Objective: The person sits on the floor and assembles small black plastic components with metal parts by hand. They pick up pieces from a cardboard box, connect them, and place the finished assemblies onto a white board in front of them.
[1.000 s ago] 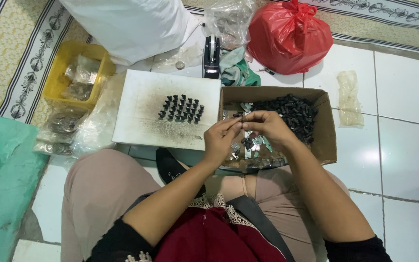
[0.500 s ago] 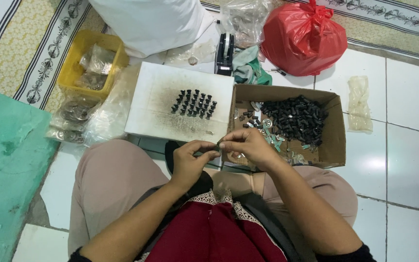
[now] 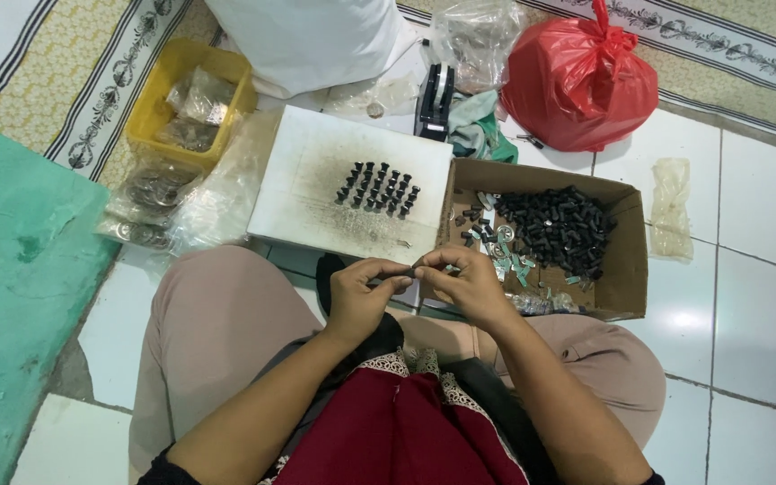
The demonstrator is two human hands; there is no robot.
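I sit cross-legged on a tiled floor. My left hand (image 3: 363, 295) and my right hand (image 3: 462, 279) meet above my lap, both pinching one small dark part (image 3: 409, 269) between the fingertips. Just beyond them lies a white board (image 3: 307, 184) carrying several small black pieces (image 3: 377, 187) stood in rows. To its right stands a cardboard box (image 3: 629, 256) holding a heap of black parts (image 3: 554, 227) and some small metal bits (image 3: 505, 256).
A yellow tray (image 3: 150, 112) with clear bags sits at the far left, more clear bags (image 3: 150, 202) below it. A red plastic bag (image 3: 581, 85), a tape dispenser (image 3: 436, 97), a white sack (image 3: 312, 40) and a green mat (image 3: 11, 287) surround the spot.
My hands have drawn back from over the box edge toward my lap, still pinched together. The camera view has shifted, so the board and box sit farther from my hands.
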